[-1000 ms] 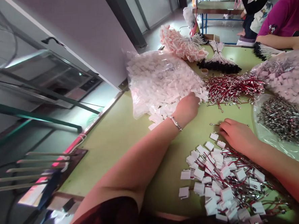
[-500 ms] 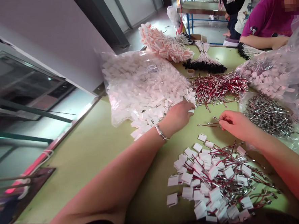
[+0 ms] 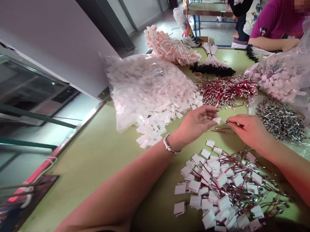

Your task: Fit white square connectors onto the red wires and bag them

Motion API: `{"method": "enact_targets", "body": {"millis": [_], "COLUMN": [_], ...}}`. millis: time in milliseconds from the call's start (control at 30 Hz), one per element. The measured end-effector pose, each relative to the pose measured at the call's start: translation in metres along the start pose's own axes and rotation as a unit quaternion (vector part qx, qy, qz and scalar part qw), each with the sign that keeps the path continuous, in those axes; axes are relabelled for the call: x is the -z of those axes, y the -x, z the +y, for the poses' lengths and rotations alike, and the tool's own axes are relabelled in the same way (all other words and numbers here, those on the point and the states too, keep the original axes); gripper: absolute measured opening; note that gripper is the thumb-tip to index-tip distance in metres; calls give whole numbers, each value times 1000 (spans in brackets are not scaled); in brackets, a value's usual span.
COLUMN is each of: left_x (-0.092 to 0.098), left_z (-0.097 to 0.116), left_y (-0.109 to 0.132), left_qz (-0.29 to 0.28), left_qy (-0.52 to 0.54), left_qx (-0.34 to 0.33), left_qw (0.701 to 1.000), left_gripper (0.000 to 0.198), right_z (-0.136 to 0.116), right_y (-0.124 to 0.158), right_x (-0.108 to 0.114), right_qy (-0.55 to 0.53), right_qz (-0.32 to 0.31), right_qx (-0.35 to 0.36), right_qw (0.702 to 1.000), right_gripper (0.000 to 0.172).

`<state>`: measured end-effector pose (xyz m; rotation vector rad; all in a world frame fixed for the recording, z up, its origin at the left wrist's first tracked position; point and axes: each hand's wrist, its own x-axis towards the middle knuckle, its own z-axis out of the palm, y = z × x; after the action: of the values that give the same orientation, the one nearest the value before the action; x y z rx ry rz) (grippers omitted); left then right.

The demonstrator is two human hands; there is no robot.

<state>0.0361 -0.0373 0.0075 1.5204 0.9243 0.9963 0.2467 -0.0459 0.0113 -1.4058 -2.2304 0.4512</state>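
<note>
My left hand (image 3: pixel 197 124) pinches a small white connector housing (image 3: pixel 217 120) between thumb and fingers. Facing it from the right, my right hand (image 3: pixel 243 126) is closed on a thin wire with a metal tip (image 3: pixel 223 122), which points at the housing; whether the two touch is too small to tell. A couple of loose red wires (image 3: pixel 221 130) lie on the table just below. Nearer to me spreads a pile of white housings with red wires attached (image 3: pixel 222 178). Beyond my left hand, loose white housings (image 3: pixel 150 130) spill from a clear plastic bag (image 3: pixel 153 81).
Behind my hands lies a heap of red wires (image 3: pixel 227 90). A bag of metal-tipped parts (image 3: pixel 280 119) is at the right. Bundled white-and-black wires (image 3: pixel 212 65) and pink-white ones (image 3: pixel 169 47) lie at the back. A person in a purple shirt (image 3: pixel 275 17) sits across the table.
My left hand has moved right, away from the loose housings, carrying a white housing up to my right hand. The wire tip in my right hand now points left towards it.
</note>
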Motion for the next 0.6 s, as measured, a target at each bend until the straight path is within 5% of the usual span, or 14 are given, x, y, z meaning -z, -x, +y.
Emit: {"method": "enact_targets", "body": {"millis": [233,600], "left_x": [3,-5], "left_z": [-3,-1], "left_y": [-1,-1], "left_qz": [6,-25], "left_qy": [3,-24], "left_qx": [14,-22], "left_qw": [1000,999], "left_gripper": [21,10], "right_z": [-2,-21], "right_y": [3,0], "right_x": [2,0], "right_qy": [-10,140], "right_qz": [6,-54], "right_qx": [10,-8], "right_qw": [1000,989], "right_gripper": [24,25]}}
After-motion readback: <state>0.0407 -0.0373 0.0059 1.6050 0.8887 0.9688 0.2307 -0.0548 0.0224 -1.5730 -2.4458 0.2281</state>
